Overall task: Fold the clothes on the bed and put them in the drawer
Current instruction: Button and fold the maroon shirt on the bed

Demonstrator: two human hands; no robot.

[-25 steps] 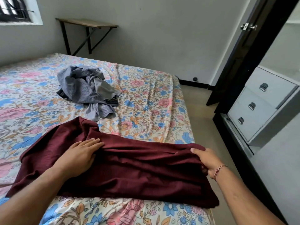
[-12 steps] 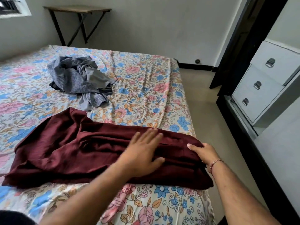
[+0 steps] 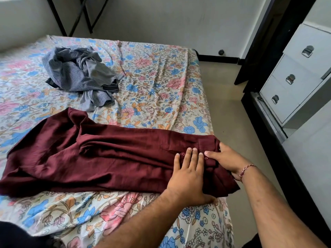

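Maroon shirt [image 3: 107, 158] under both hands

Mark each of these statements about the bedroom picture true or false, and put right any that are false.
1. The maroon garment lies spread across the near part of the bed. True.
2. The left hand rests flat on the maroon garment with its fingers straight. True.
3. The grey clothes are folded in a neat stack. False: they lie in a crumpled heap, farther back on the bed.
4. One white drawer stands pulled open. False: all three drawers in view are closed.
5. The right hand is at the garment's right end, by the edge of the bed. True.
6. The right wrist is bare. False: it wears a thread bracelet.
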